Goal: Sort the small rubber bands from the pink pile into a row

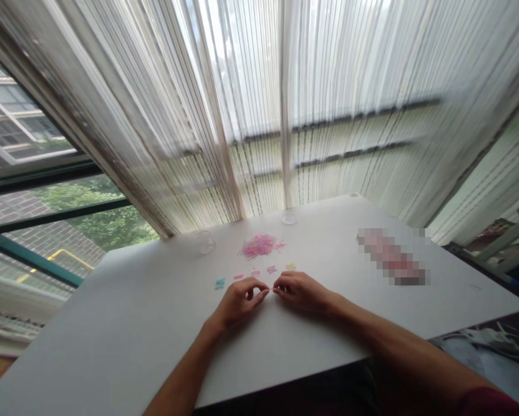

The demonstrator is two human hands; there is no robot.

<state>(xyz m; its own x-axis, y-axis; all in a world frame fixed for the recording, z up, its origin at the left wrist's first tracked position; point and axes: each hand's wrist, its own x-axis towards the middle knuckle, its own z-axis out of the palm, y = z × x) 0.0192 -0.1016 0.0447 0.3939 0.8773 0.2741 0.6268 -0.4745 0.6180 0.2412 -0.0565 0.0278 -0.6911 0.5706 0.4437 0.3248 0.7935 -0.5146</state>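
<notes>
Over the white table, my left hand and my right hand meet fingertip to fingertip. Each is closed in a pinch. A tiny pale bit shows between the fingertips, too small to name. Just beyond the hands runs a row of small coloured groups of short thin pieces: a teal group at the left, several pink ones including a pink group, and a yellow group behind my right hand. Farther back lies a loose heap of pink, purple and orange thin pieces.
Two clear round containers, one at the left and one at the back edge, stand on the white table. A pixelated reddish object lies to the right. Sheer curtains hang behind the table, with an open window at left.
</notes>
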